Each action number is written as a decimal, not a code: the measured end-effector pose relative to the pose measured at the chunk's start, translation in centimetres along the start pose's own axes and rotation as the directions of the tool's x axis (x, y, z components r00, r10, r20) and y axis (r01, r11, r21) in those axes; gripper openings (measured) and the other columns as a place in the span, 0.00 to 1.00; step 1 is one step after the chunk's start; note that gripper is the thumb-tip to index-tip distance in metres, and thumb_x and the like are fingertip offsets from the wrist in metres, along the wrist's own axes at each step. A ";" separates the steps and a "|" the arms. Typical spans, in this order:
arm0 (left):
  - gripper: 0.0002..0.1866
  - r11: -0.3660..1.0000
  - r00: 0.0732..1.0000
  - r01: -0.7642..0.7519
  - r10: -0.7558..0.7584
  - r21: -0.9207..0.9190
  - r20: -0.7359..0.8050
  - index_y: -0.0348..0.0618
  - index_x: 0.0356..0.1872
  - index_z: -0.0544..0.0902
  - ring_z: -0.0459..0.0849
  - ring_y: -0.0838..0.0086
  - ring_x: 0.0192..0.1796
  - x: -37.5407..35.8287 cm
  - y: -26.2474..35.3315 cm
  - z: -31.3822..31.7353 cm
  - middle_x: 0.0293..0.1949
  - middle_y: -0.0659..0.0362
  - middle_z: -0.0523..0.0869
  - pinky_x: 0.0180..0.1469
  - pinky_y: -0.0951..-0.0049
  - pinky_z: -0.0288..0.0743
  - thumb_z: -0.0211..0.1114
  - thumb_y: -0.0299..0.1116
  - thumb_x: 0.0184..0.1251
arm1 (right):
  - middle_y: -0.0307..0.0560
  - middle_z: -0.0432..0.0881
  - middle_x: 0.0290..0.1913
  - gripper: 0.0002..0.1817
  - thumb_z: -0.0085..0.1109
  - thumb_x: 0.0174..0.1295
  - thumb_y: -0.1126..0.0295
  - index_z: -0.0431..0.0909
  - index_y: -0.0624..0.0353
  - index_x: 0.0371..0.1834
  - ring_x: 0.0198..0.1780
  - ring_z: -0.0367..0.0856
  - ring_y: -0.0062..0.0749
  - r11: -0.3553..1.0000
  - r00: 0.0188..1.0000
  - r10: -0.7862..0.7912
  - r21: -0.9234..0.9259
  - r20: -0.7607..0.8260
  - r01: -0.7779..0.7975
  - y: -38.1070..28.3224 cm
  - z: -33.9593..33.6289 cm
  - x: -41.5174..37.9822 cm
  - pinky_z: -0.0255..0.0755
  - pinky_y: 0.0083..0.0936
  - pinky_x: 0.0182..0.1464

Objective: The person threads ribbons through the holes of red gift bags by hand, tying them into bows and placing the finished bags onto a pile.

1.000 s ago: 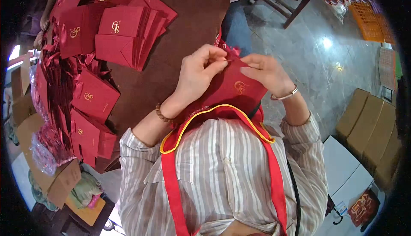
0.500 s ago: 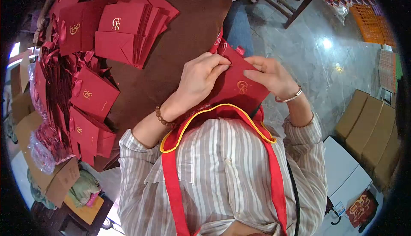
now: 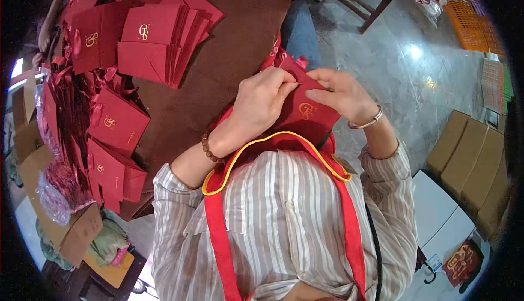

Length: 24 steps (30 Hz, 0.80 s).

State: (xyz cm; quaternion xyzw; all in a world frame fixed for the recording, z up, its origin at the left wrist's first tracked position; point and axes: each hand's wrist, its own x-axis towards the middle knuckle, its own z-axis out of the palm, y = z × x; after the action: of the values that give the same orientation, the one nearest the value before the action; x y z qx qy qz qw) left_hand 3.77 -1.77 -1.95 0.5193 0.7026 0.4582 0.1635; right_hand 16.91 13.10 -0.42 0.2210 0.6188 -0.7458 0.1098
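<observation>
A red paper gift bag (image 3: 308, 112) with a gold logo rests in my lap, tilted, against a red apron with yellow trim (image 3: 289, 133). My left hand (image 3: 263, 96), wearing a beaded bracelet, is closed in a pinch at the bag's upper front. What lies between those fingertips is too small to make out. My right hand (image 3: 341, 94), with a metal bangle, grips the bag's right edge, thumb on the front and fingers behind. A bit of pink ribbon (image 3: 302, 62) shows at the bag's top, beyond my hands.
Stacked red bags (image 3: 147, 44) and ribboned bags (image 3: 117, 121) cover the left of the brown-covered table (image 3: 229, 28). Below them are a plastic-wrapped bundle (image 3: 57, 186) and an open carton (image 3: 82, 233). Cardboard boxes (image 3: 469, 159), a wooden stool (image 3: 357, 1) and an orange crate (image 3: 464, 25) stand right.
My view has shifted slightly. The left hand's pinch has moved a little to the right across the bag, and the right thumb has edged left.
</observation>
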 end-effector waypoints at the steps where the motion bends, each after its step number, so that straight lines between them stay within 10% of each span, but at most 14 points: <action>1: 0.04 1.000 1.000 0.001 -0.001 0.001 0.001 0.35 0.32 0.78 0.82 0.61 0.29 0.0 0.0 0.0 0.27 0.50 0.80 0.32 0.69 0.73 0.63 0.24 0.57 | 0.40 0.80 0.43 0.15 0.54 0.60 0.75 0.72 0.65 0.51 0.42 0.76 0.17 1.000 1.000 0.000 0.001 0.000 0.000 0.1 0.0 0.0 0.71 0.16 0.44; 18: 0.05 0.841 0.950 -0.308 0.243 0.445 0.198 0.41 0.25 0.71 0.75 0.61 0.28 0.3 2.4 -0.4 0.23 0.55 0.71 0.30 0.65 0.71 0.57 0.23 0.44 | 0.61 0.76 0.30 0.16 0.52 0.53 0.75 0.74 0.65 0.46 0.29 0.77 0.32 0.811 0.939 -0.288 -0.570 -0.190 0.133 -1.1 2.6 -1.1 0.70 0.27 0.34; 24: 0.03 0.921 0.964 -0.231 0.174 0.313 0.200 0.37 0.27 0.74 0.78 0.61 0.29 0.7 1.4 -1.1 0.24 0.54 0.75 0.32 0.68 0.72 0.58 0.23 0.51 | 0.48 0.82 0.37 0.15 0.54 0.57 0.76 0.74 0.69 0.48 0.36 0.78 0.23 0.853 0.946 -0.278 -0.495 -0.166 0.164 -0.2 2.0 -1.3 0.71 0.20 0.40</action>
State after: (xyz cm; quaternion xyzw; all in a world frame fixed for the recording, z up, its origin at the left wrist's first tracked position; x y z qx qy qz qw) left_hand 3.52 -1.63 -0.02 0.6461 0.6960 0.3019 0.0837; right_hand 17.56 11.06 0.66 0.1997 0.8122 -0.5482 0.0006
